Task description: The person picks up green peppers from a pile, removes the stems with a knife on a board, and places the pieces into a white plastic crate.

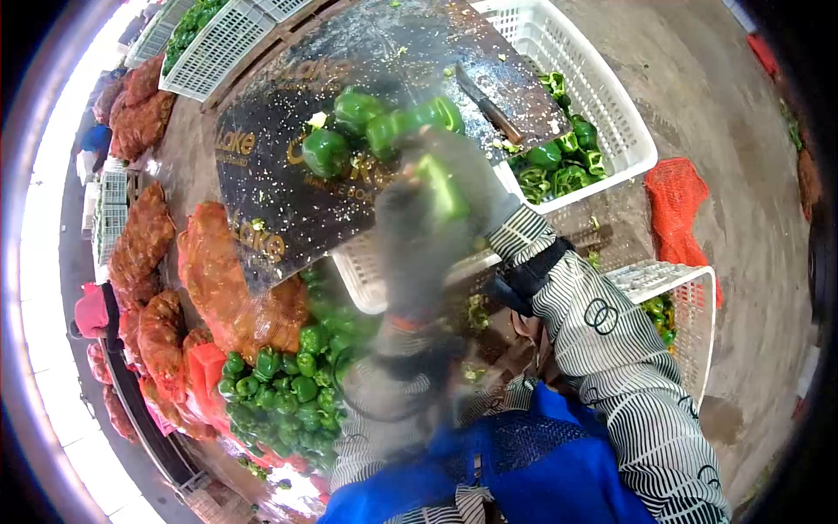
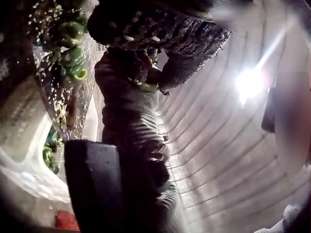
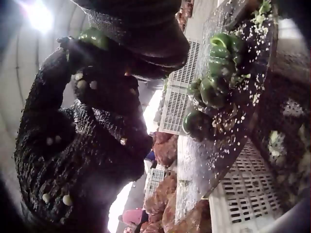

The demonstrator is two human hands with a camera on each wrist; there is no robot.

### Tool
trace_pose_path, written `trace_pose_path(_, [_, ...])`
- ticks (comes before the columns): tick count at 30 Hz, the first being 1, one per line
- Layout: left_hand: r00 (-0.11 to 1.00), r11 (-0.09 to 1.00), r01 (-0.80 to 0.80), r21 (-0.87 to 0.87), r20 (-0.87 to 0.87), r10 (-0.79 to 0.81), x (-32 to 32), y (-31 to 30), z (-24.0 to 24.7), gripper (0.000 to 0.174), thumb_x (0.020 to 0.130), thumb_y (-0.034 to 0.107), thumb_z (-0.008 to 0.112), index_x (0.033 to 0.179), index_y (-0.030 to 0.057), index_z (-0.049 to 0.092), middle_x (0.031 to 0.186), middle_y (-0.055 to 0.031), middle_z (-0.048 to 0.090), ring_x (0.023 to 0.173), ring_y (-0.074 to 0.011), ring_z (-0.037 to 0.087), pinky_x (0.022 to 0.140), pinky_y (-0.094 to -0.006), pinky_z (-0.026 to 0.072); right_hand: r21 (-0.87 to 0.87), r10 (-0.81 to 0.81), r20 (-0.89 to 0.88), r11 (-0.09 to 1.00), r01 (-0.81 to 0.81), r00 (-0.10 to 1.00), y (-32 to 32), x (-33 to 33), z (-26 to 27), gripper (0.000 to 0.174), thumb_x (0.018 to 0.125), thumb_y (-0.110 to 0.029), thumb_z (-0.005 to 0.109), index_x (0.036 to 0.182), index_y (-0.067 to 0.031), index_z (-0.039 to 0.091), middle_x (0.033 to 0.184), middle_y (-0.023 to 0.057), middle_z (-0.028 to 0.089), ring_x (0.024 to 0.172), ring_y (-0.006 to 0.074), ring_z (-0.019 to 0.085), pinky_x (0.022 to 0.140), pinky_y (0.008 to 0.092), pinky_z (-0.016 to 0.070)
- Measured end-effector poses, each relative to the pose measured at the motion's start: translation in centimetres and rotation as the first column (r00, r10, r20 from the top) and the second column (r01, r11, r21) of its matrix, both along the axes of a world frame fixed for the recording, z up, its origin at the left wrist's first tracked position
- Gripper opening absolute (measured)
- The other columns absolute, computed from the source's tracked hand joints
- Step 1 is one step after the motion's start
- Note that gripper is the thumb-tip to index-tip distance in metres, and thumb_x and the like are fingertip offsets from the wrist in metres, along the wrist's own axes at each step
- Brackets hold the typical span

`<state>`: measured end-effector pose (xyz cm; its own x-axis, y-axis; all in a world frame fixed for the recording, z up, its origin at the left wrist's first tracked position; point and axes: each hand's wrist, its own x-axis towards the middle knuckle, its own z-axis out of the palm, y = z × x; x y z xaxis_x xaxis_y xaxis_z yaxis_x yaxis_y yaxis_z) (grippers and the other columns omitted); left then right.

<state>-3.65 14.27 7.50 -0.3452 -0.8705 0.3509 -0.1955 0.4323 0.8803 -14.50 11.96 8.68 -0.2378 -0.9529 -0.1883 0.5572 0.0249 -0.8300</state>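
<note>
Nearest the body, a blue apron (image 1: 524,472) and two striped sleeves lead up to dark knit gloves flecked with pale seeds. To the person's left lies a loose heap of peppers (image 1: 279,384), with red mesh sacks (image 1: 236,279) stacked just beside and behind it.

The right hand (image 1: 476,179) and left hand (image 1: 408,231) meet in front of the chest, above the near edge of the cutting board (image 1: 279,188). Between them is one green pepper (image 1: 441,185), lifted clear of the board. The right wrist view shows gloved fingers curled round it. The left wrist view shows the other glove bent over a sliver of green, so both hands grip the same pepper. The left is blurred in the head view.

The board is dark and wet, scattered with seeds, and rests across white crates. A cluster of whole peppers (image 1: 349,122) sits on its middle, and a knife (image 1: 489,105) lies flat toward its far right edge, untouched.

Beyond that edge is a white crate (image 1: 611,113) holding cut pepper pieces (image 1: 559,166).
</note>
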Motion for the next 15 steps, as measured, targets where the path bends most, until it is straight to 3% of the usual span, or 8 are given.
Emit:
trace_pose_path(1, [0.991, 0.985, 0.019, 0.173, -0.134, 0.004, 0.5, 0.2, -0.1, 0.060, 0.075, -0.008, 0.074, 0.126, 0.0033, 0.046, 0.114, -0.0080, 0.062, 0.100, -0.0152, 0.062, 0.082, -0.0260, 0.0545, -0.038, -0.290, -0.307, 0.955, 0.293, 0.907, -0.6, 3.1, -0.6, 0.030, 0.100, -0.033, 0.048, 0.105, -0.0052, 0.058, 0.088, 0.0051, 0.064, 0.075, 0.0143, 0.060, 0.068, 0.0277, 0.0500])
trace_pose_path(2, [0.965, 0.941, 0.059, 0.334, -0.260, 0.032, 1.0, 0.3, -0.2, 0.061, 0.075, -0.009, 0.073, 0.128, 0.0032, 0.045, 0.114, -0.0084, 0.062, 0.099, -0.0156, 0.062, 0.079, -0.0257, 0.0553, -0.167, -0.523, -0.556, 0.832, 0.529, 0.646, -1.0, 4.9, -0.7, 0.032, 0.100, -0.035, 0.047, 0.106, -0.0061, 0.057, 0.085, 0.0035, 0.063, 0.072, 0.0132, 0.059, 0.065, 0.0267, 0.0492])
trace_pose_path(3, [0.949, 0.927, 0.085, 0.365, -0.312, 0.035, 1.4, 0.1, -0.4, 0.059, 0.075, -0.010, 0.071, 0.128, 0.0039, 0.048, 0.113, -0.0069, 0.062, 0.096, -0.0143, 0.062, 0.075, -0.0253, 0.0558, -0.168, -0.514, -0.562, 0.838, 0.518, 0.648, -1.1, 4.3, -1.1, 0.032, 0.100, -0.035, 0.047, 0.106, -0.0061, 0.057, 0.085, 0.0035, 0.063, 0.072, 0.0132, 0.059, 0.065, 0.0267, 0.0492])
trace_pose_path(5, [0.971, 0.898, 0.067, 0.434, -0.236, 0.042, 2.6, 0.1, 1.1, 0.057, 0.075, -0.010, 0.071, 0.126, 0.0040, 0.050, 0.110, -0.0045, 0.062, 0.094, -0.0125, 0.061, 0.076, -0.0243, 0.0546, 0.021, -0.004, -0.294, 1.000, 0.011, 0.956, -1.0, 0.5, -1.1, 0.027, 0.101, -0.026, 0.047, 0.111, -0.0061, 0.062, 0.101, 0.0087, 0.064, 0.087, 0.0163, 0.062, 0.076, 0.0313, 0.0523])
trace_pose_path(6, [0.988, 0.863, 0.056, 0.503, -0.153, 0.026, 3.3, 0.1, 1.9, 0.054, 0.075, -0.010, 0.071, 0.123, 0.0041, 0.052, 0.106, -0.0020, 0.061, 0.093, -0.0106, 0.059, 0.077, -0.0233, 0.0534, 0.056, 0.277, -0.116, 0.961, -0.272, 0.954, -1.1, -0.1, -0.6, 0.027, 0.101, -0.022, 0.047, 0.114, -0.0061, 0.064, 0.108, 0.0114, 0.065, 0.094, 0.0179, 0.063, 0.082, 0.0336, 0.0539])
trace_pose_path(8, [0.989, 0.938, 0.035, 0.345, -0.148, 0.018, 4.7, -0.1, 2.0, 0.051, 0.074, -0.011, 0.071, 0.120, 0.0048, 0.055, 0.098, 0.0030, 0.057, 0.088, -0.0072, 0.054, 0.078, -0.0212, 0.0500, 0.097, 0.316, -0.341, 0.948, -0.302, 0.885, -1.0, 1.3, -0.2, 0.028, 0.100, -0.020, 0.047, 0.120, -0.0080, 0.062, 0.112, 0.0097, 0.065, 0.100, 0.0198, 0.063, 0.087, 0.0326, 0.0533])
trace_pose_path(10, [0.998, 0.927, 0.063, 0.369, -0.011, -0.064, 5.9, -0.3, 2.3, 0.053, 0.074, -0.011, 0.072, 0.122, 0.0050, 0.056, 0.101, 0.0024, 0.057, 0.091, -0.0067, 0.054, 0.082, -0.0216, 0.0488, -0.343, 0.050, -0.599, 0.885, -0.313, 0.799, -1.0, 2.1, -2.2, 0.031, 0.099, -0.021, 0.048, 0.125, -0.0093, 0.059, 0.114, 0.0092, 0.065, 0.105, 0.0214, 0.062, 0.091, 0.0316, 0.0517])
trace_pose_path(15, [1.000, 0.894, -0.006, 0.449, -0.011, 0.013, 6.8, 1.3, 3.8, 0.037, 0.076, -0.005, 0.073, 0.110, 0.0040, 0.060, 0.109, -0.0036, 0.062, 0.100, -0.0153, 0.060, 0.093, -0.0293, 0.0488, -0.120, 0.202, -0.817, 0.857, -0.501, 0.541, -0.5, 3.0, -0.4, 0.027, 0.097, -0.016, 0.050, 0.120, -0.0100, 0.063, 0.123, 0.0120, 0.060, 0.111, 0.0210, 0.059, 0.098, 0.0350, 0.0488])
